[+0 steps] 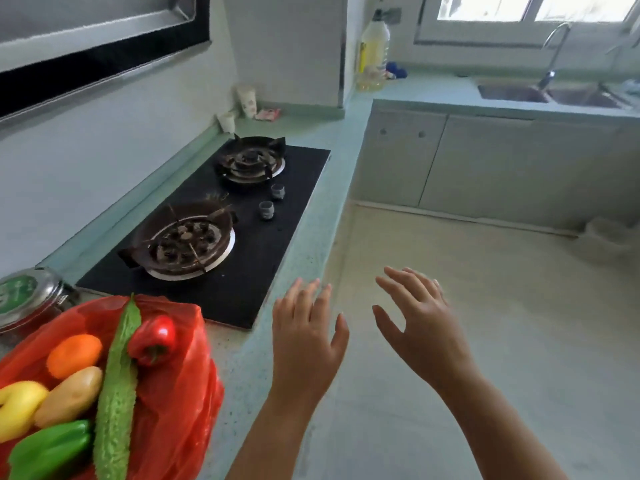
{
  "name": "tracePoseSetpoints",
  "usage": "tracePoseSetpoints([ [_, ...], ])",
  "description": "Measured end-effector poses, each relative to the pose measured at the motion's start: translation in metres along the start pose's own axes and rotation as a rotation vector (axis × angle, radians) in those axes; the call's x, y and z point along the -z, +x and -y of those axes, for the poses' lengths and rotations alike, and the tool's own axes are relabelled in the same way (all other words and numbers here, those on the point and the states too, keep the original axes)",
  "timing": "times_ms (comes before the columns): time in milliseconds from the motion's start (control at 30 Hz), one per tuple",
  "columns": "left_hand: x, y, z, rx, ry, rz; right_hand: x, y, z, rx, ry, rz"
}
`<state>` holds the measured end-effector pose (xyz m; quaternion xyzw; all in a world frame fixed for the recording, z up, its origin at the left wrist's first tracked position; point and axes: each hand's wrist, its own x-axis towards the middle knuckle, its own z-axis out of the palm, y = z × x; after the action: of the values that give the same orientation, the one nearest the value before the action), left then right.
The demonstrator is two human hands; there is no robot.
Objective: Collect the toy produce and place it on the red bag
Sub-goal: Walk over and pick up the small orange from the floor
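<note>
A red plastic bag (pixel 173 382) lies on the counter at the lower left. On it rest a long green bitter gourd (pixel 116 403), a red pepper (pixel 154 337), an orange fruit (pixel 74 355), a tan potato (pixel 69 396), a yellow banana (pixel 17 407) and a green pepper (pixel 48 448). My left hand (pixel 306 337) hovers open over the counter's edge, right of the bag, holding nothing. My right hand (pixel 420 327) hovers open beside it over the floor, fingers spread, also holding nothing.
A black two-burner gas hob (pixel 242 244) lies beyond the bag. A glass jar with a green lid (pixel 26 296) stands at the left edge. Paper cups (pixel 247 100) and an oil bottle (pixel 373 51) stand far back. A sink (pixel 547 93) is at the upper right.
</note>
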<state>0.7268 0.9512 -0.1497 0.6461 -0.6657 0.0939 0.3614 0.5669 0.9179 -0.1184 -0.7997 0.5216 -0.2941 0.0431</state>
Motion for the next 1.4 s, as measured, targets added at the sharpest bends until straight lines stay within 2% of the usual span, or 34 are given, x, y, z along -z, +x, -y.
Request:
tracePoseSetpoints([
  [367, -0.075, 0.043, -0.115, -0.184, -0.147, 0.101, 0.062, -0.015, -0.122, -0.186, -0.034, -0.16],
  [867, -0.201, 0.072, -0.327, -0.487, -0.378, 0.267, 0.174, -0.086, -0.309, -0.533, -0.229, -0.343],
  [1400, -0.295, 0.056, -0.448, -0.717, -0.645, 0.476, 0.223, -0.162, -0.402, -0.89, -0.415, -0.442],
])
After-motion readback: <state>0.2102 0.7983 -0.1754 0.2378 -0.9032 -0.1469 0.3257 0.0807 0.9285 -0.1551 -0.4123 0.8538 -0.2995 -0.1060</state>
